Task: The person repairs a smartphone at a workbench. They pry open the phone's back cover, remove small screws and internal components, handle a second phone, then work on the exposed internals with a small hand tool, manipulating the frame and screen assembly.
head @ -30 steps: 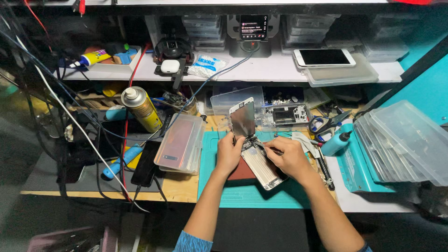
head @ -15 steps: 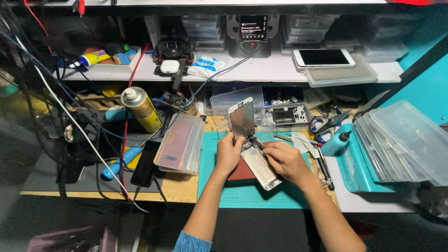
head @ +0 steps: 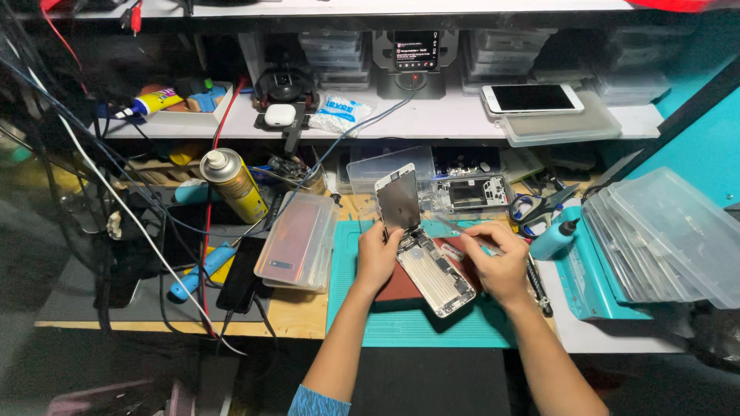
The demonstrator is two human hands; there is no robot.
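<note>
An opened white phone body lies at a slant on a red-brown pad over a teal mat. Its screen is tilted up from the top end, dark side facing me. My left hand grips the phone's upper left edge at the base of the raised screen. My right hand rests at the phone's right side and pinches thin tweezers, whose tips point left toward the hinge area.
A yellow spray can, a clear case and a black phone sit left of the mat. A bare phone frame, scissors, a blue bottle and stacked clear trays are to the right. Cables hang at left.
My right hand has slid a little to the right and nearer me along the phone body, with the tweezers still in it. The left hand and raised screen have stayed put.
</note>
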